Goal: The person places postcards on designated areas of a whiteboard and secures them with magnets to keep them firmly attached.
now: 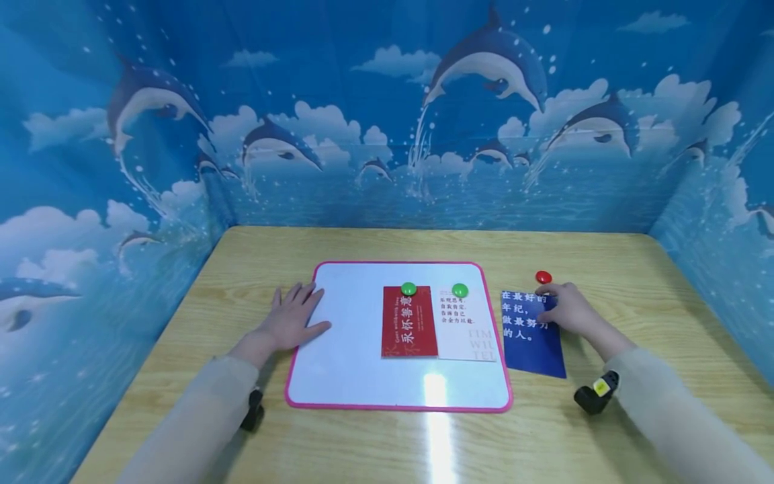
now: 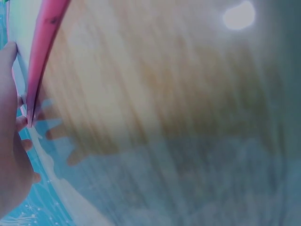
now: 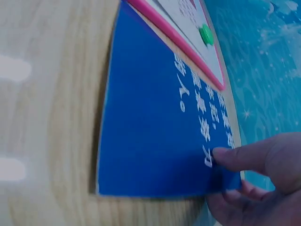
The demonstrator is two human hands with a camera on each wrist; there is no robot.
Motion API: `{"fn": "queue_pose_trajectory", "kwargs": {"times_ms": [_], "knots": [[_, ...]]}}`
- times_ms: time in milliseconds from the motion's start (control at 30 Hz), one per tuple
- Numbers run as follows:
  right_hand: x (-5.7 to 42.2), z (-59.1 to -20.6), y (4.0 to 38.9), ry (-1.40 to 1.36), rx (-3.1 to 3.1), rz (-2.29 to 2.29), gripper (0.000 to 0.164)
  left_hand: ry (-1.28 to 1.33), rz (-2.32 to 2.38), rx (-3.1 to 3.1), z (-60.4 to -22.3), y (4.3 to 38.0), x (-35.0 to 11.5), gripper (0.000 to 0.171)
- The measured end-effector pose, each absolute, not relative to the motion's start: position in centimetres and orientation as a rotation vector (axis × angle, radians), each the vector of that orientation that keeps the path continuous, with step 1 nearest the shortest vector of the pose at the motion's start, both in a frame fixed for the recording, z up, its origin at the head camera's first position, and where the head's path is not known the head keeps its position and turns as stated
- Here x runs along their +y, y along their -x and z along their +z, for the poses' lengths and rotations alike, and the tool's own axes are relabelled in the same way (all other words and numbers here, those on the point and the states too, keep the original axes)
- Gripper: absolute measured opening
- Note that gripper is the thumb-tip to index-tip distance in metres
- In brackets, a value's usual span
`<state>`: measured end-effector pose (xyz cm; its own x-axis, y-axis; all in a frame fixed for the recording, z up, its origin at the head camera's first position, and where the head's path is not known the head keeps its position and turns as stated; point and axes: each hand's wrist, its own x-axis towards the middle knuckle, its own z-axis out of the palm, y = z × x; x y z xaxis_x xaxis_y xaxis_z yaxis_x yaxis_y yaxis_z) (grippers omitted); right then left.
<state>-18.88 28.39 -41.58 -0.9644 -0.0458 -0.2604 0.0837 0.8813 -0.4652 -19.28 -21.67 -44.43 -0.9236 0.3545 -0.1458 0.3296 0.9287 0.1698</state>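
Note:
A white magnetic board (image 1: 345, 376) with a pink frame lies on the wooden table. On its left edge rests my left hand (image 1: 291, 319), fingers spread. My right hand (image 1: 568, 309) pinches the right edge of a blue card (image 1: 532, 353) with white characters, thumb on top and fingers beneath. That card (image 3: 136, 127) lies just right of the board. On the board, a red card (image 1: 409, 336) and a white card (image 1: 462, 339) sit side by side, a green round magnet (image 1: 408, 289) at the top of the red one and another green magnet (image 1: 460, 290) at the top of the white one.
A red round magnet (image 1: 543, 276) lies on the table (image 1: 605, 269) just beyond my right hand. Blue curtains (image 1: 338, 175) printed with dolphins stand behind the table and along both sides. Light glares off the board's front edge.

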Motion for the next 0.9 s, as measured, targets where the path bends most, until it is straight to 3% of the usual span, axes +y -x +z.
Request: {"fn": "queue_pose_trajectory", "kwargs": {"times_ms": [333, 900], "knots": [[30.6, -41.3, 19.6, -0.006, 2.584, -0.938, 0.046, -0.497, 0.218, 2.905, -44.3, 19.2, -21.5, 0.078], [31.5, -39.3, 20.2, 0.004, 2.342, -1.109, 0.054, -0.484, 0.214, 2.906, -44.5, 19.3, -21.6, 0.079]]}}
